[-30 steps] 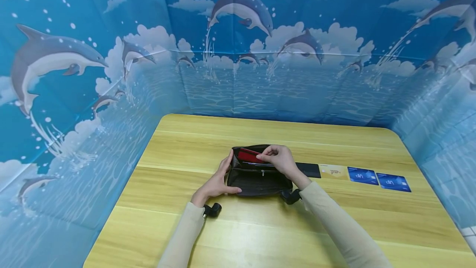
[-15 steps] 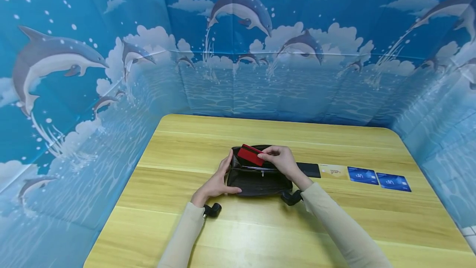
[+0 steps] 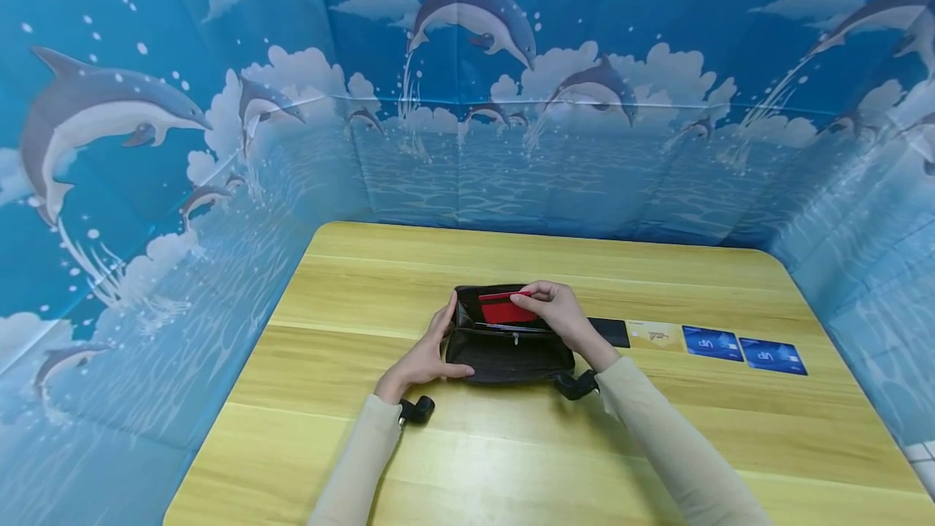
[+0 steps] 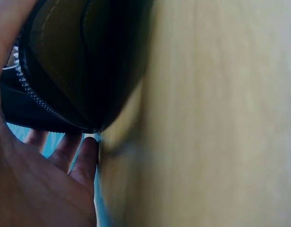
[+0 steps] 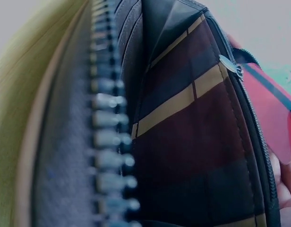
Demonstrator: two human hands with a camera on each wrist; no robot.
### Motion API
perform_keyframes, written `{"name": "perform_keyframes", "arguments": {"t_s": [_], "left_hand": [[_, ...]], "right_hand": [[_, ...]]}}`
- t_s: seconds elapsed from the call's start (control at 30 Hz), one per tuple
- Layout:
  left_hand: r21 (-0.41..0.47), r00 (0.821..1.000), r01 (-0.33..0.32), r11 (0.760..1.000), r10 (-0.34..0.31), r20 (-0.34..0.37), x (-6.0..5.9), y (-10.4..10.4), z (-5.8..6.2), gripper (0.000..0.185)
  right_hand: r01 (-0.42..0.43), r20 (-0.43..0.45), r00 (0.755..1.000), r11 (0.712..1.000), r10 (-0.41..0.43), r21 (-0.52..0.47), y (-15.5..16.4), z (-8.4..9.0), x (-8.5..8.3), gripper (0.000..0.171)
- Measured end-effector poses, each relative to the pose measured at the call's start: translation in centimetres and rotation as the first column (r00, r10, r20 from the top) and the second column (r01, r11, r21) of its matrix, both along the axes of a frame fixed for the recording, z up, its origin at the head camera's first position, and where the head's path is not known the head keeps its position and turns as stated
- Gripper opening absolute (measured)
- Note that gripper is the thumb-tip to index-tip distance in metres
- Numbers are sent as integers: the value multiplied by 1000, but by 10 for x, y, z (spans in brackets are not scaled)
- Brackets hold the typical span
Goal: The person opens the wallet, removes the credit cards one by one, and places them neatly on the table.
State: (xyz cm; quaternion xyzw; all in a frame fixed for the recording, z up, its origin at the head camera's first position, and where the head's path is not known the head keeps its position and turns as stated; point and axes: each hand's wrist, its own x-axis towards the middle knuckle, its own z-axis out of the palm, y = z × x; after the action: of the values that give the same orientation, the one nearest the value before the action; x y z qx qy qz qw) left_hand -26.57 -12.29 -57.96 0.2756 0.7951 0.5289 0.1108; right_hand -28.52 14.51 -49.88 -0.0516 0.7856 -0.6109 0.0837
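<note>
A black zip-around wallet (image 3: 504, 364) lies spread wide on the wooden table, its front flap towards me. My left hand (image 3: 424, 360) holds its left end, thumb on the front flap and fingers at the back side. In the left wrist view, fingers (image 4: 60, 153) show behind the zipped edge. My right hand (image 3: 558, 315) pinches the right end of a red card (image 3: 504, 311) with a dark stripe, at the wallet's rear section. The card's lower edge is hidden in the wallet. A striped lining (image 5: 183, 127) and zip pull (image 5: 229, 65) appear in the right wrist view.
To the right of the wallet, a row of cards lies on the table (image 3: 621, 445): a black card (image 3: 613, 332), a gold card (image 3: 656, 336) and two blue cards (image 3: 712, 343). A dolphin-print curtain (image 3: 467, 153) surrounds the table's far and side edges.
The red card first rose and tilted out of the wallet's rear section. It has since levelled, shifted right and dropped slightly with my right hand. My left hand and the wallet stay in place.
</note>
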Motion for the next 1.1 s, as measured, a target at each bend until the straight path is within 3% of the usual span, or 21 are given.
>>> {"name": "perform_keyframes", "arguments": {"t_s": [0.3,1.1], "left_hand": [[-24,1000,-10,1000,10,1,1,-1,1,122],[-15,1000,-4,1000,4,28,0,-1,4,122]], "right_hand": [[-24,27,999,996,27,-87,2,2,1,35],[8,44,999,966,4,-260,18,16,14,37]]}}
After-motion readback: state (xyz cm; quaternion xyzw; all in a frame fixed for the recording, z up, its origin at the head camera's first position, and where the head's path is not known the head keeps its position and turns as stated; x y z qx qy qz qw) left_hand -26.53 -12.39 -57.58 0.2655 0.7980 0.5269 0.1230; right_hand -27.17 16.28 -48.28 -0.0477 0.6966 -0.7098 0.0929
